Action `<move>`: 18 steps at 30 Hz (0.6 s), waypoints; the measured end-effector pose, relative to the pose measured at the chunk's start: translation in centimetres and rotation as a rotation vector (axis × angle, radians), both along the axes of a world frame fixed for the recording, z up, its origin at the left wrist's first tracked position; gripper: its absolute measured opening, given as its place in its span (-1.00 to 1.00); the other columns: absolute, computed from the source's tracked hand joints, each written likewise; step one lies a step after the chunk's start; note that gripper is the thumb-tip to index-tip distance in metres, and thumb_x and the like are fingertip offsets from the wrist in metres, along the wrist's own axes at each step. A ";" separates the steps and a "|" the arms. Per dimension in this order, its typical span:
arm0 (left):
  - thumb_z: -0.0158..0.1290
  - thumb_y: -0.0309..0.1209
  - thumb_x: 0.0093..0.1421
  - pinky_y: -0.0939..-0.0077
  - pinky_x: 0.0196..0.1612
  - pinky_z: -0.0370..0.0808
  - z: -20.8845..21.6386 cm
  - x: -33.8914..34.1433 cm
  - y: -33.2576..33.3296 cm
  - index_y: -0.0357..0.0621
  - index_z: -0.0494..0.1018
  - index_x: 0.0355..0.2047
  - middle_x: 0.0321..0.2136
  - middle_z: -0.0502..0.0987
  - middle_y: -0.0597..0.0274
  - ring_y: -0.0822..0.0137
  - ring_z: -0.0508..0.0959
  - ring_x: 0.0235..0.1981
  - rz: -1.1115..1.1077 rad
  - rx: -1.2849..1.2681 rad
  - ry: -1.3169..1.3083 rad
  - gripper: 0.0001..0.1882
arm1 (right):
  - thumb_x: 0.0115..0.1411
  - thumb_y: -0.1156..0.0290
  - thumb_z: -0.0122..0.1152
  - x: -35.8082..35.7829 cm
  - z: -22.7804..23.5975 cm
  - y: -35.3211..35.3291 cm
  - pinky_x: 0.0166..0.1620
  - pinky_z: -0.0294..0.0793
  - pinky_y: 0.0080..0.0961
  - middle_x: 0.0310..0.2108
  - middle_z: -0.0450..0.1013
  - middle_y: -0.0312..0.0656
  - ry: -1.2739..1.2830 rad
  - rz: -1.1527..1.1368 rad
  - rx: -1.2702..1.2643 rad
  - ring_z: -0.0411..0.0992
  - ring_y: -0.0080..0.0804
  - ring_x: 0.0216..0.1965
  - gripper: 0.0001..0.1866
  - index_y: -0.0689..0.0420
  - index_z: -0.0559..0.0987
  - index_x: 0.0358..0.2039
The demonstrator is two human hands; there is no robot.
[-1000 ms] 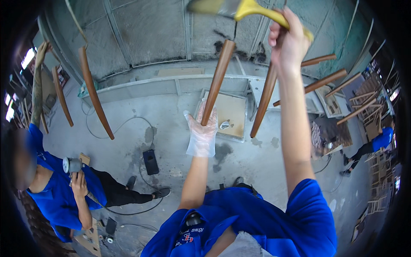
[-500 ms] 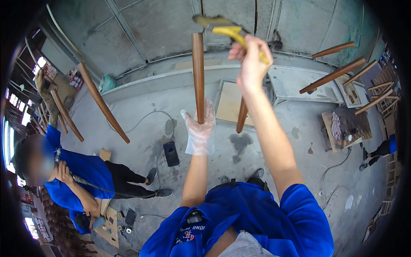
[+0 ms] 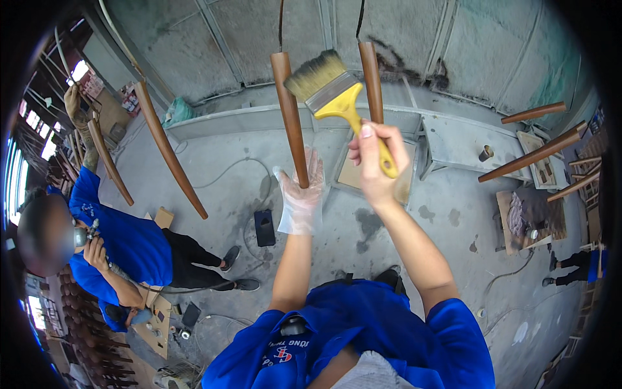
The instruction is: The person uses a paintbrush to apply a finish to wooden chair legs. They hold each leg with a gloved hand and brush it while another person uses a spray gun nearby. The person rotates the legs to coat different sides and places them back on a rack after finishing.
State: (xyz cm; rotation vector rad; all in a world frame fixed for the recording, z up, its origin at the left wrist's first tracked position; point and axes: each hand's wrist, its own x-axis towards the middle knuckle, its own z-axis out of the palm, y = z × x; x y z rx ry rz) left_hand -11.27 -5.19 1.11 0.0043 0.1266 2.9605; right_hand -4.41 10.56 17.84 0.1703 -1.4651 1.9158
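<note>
A brown tapered wooden leg [image 3: 291, 117] hangs on a wire in front of me. My left hand [image 3: 302, 206], in a clear plastic glove, lies open, fingers stretched, with the leg's lower tip against its palm. In my right hand [image 3: 378, 170] is the yellow handle of a wide paintbrush [image 3: 342, 107], gripped between thumb and fingers. Its dark-tipped bristles point up and left, next to the leg's upper part; whether they touch it I cannot tell. Just right of the brush hangs a second wooden leg [image 3: 371, 81].
More wooden legs hang at left [image 3: 170, 152] and right [image 3: 534, 153]. A co-worker [image 3: 123, 249] at left holds a spray gun [image 3: 85, 235]. A grey bench [image 3: 466, 146] stands behind, with a small can [image 3: 486, 153] on it. A hose [image 3: 227, 170] runs over the floor.
The paintbrush has come down from above the leg's top to beside its upper part, turning its flat side toward me. My left hand stays at the leg's lower tip. The view has shifted slightly.
</note>
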 end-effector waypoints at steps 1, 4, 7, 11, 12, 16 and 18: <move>-0.28 0.40 0.43 0.10 0.42 0.37 -0.2 0.1 0.1 -0.26 0.23 0.44 0.38 0.38 0.08 0.02 0.41 0.36 0.017 -0.012 -0.052 -0.02 | 0.41 0.41 0.29 -0.2 -0.4 -0.5 -0.43 0.48 -0.62 -0.53 0.56 -0.27 -0.023 0.004 0.070 0.50 -0.61 -0.50 -0.84 0.23 0.59 -0.29; -0.33 0.41 0.44 0.11 0.50 0.26 -0.6 0.2 0.0 -0.27 0.19 0.47 0.43 0.32 0.08 0.04 0.32 0.44 -0.003 -0.002 0.019 0.00 | 0.39 0.35 0.29 2.0 -2.9 -0.7 -0.43 0.48 -0.64 -0.52 0.55 -0.27 -0.041 0.080 0.581 0.51 -0.61 -0.51 -0.77 0.23 0.64 -0.37; -0.34 0.41 0.44 0.09 0.46 0.35 -0.9 0.2 0.1 -0.35 0.19 0.45 0.39 0.37 -0.02 0.01 0.36 0.42 0.070 -0.155 0.084 0.03 | 0.32 0.38 0.34 2.7 -1.9 2.3 -0.45 0.49 -0.62 -0.49 0.59 -0.27 -0.067 0.159 0.701 0.52 -0.60 -0.51 -0.78 0.21 0.65 -0.44; -0.26 0.37 0.45 0.12 0.45 0.39 0.0 0.3 1.4 -0.41 0.17 0.45 0.36 0.39 -0.14 0.00 0.41 0.39 -0.068 0.215 0.020 0.01 | 0.27 0.46 0.35 -3.5 9.3 6.1 -0.65 0.33 -0.62 -0.54 0.57 -0.26 0.183 0.044 0.835 0.42 -0.65 -0.66 -0.85 0.20 0.63 -0.44; -0.25 0.36 0.45 0.13 0.45 0.39 0.3 0.3 1.6 -0.40 0.18 0.44 0.35 0.39 -0.14 0.00 0.41 0.39 -0.055 0.205 -0.087 0.00 | 0.28 0.50 0.32 -4.5 12.1 5.8 -0.63 0.38 -0.56 -0.57 0.56 -0.27 0.293 -0.167 1.057 0.45 -0.63 -0.65 -0.86 0.15 0.60 -0.45; -0.18 0.29 0.47 0.18 0.42 0.41 1.7 1.0 2.7 -0.33 0.27 0.40 0.31 0.44 -0.10 0.05 0.46 0.34 -0.103 0.242 -0.115 -0.11 | 0.22 0.34 0.27 -9.1 15.3 -0.9 -0.63 0.50 -0.39 -0.65 0.41 -0.28 0.753 -0.393 1.946 0.54 -0.39 -0.61 -0.81 0.12 0.45 -0.39; -0.14 0.24 0.48 0.20 0.40 0.43 2.1 1.3 3.2 -0.29 0.31 0.37 0.29 0.46 -0.07 0.08 0.49 0.31 -0.141 0.265 -0.084 -0.17 | 0.14 0.37 0.31 -8.0 11.1 -4.2 -0.52 0.60 -0.24 -0.65 0.55 -0.17 0.462 0.155 2.255 0.62 -0.28 -0.56 -0.87 0.15 0.62 -0.45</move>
